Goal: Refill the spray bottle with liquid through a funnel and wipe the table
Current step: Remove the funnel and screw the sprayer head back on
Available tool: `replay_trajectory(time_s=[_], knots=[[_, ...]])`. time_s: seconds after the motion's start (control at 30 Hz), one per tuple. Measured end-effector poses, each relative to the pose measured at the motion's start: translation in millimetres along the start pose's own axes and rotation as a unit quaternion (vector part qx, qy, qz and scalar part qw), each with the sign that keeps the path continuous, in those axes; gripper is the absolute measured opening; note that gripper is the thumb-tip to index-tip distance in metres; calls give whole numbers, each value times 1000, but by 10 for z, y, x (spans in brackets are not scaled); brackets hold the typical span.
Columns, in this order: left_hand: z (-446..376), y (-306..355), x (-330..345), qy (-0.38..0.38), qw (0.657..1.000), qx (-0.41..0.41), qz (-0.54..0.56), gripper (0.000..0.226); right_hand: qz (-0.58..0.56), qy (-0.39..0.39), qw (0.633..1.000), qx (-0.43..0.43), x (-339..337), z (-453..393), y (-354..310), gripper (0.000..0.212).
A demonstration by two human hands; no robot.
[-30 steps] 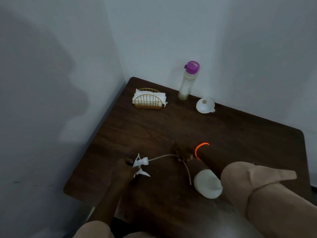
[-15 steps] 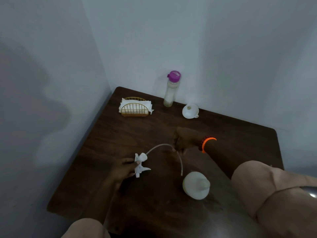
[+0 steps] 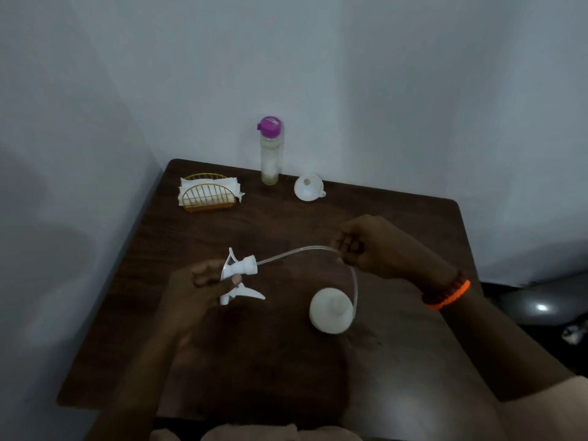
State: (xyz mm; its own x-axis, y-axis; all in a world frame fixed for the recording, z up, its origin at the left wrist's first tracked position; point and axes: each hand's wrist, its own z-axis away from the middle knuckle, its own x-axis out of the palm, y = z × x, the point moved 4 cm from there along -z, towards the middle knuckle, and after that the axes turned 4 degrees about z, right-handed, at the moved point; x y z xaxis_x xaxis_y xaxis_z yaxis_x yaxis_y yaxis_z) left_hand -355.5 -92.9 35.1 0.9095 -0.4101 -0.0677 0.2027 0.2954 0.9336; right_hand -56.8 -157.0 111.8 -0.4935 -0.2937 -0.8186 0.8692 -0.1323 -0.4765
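My left hand (image 3: 194,289) grips the white spray head (image 3: 238,275), held off the bottle above the dark wooden table (image 3: 397,224). Its clear dip tube (image 3: 302,249) arcs to the right, where my right hand (image 3: 366,246) pinches it; the tube's end hangs down beside the white spray bottle (image 3: 331,313), which stands uncapped on the table. At the back stand a clear refill bottle with a purple cap (image 3: 270,151) and a white funnel (image 3: 308,187) lying mouth up.
A gold wire holder with white napkins (image 3: 208,195) sits at the back left. Walls close the table in on the left and behind. A grey chair (image 3: 537,303) stands off the right edge.
The camera has tilted up, so everything sits lower in view. My right hand has lifted the tube higher, away from the bottle. The left hand keeps the spray head.
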Motion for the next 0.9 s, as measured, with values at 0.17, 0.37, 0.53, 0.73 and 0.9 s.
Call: replay_trajectory(time_s=[0.17,0.37,0.53,0.73,0.9], knots=[[89,175,24,20,995,62,-75,30,16,110,993,-23,169,288,54,15],[139,298,-23,45,989,97,-99,30,33,199,977,-76,173,310,-8,10],[156,328,-80,57,986,113,-110,32,57,216,970,-99,206,270,-36,9],[187,257,-155,68,981,111,-146,37,51,212,971,-100,360,274,-14,10],[261,331,-179,55,977,114,-169,44,22,250,964,-90,496,340,36,10]])
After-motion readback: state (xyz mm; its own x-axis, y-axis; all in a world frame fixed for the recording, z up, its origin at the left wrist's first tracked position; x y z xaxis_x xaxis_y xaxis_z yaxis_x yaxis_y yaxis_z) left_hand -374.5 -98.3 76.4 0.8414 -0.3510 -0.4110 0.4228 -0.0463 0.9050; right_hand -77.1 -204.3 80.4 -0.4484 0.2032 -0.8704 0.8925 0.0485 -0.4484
